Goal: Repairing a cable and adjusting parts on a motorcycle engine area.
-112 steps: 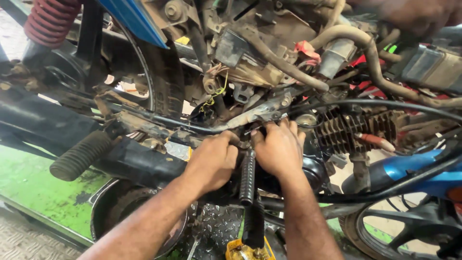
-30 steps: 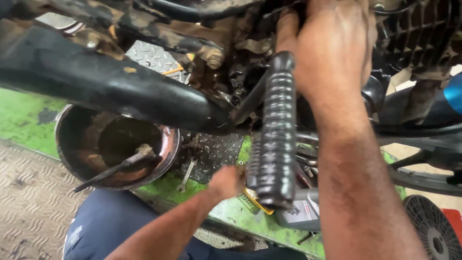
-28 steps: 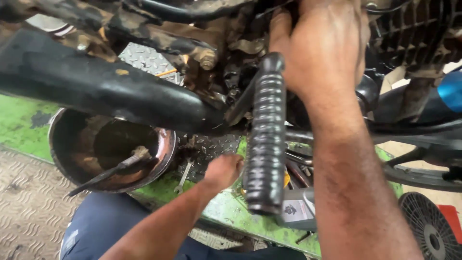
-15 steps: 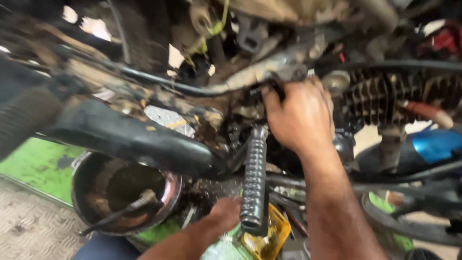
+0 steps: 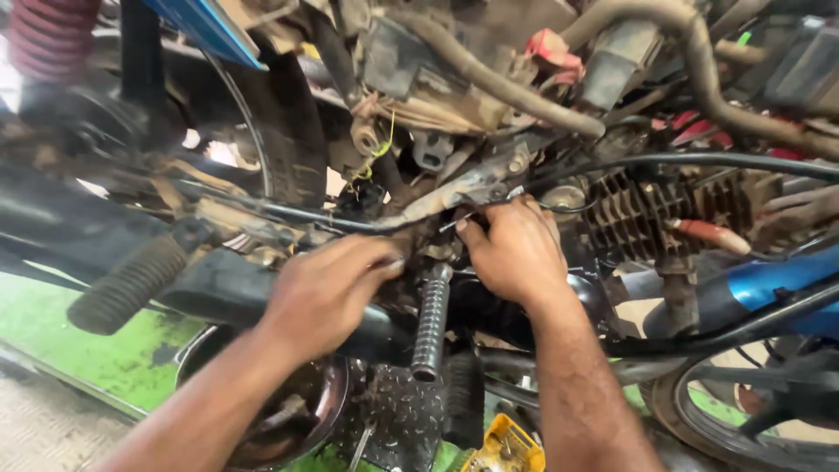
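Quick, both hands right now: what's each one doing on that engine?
Left hand: fingers curled, pressed against the engine underside; what it holds cannot be told.
Right hand: fingers pinched at the same spot; grip contents hidden.

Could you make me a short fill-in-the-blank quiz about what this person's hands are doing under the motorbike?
1. Both hands, the left hand and the right hand, work at the underside of a ____.
2. The ribbed black footrest hangs between the two ____.
3. Below the left forearm sits a round, dirty metal ____.
4. The yellow object lies at the ____ edge of the picture.

Missing words: motorbike; hands; pan; bottom
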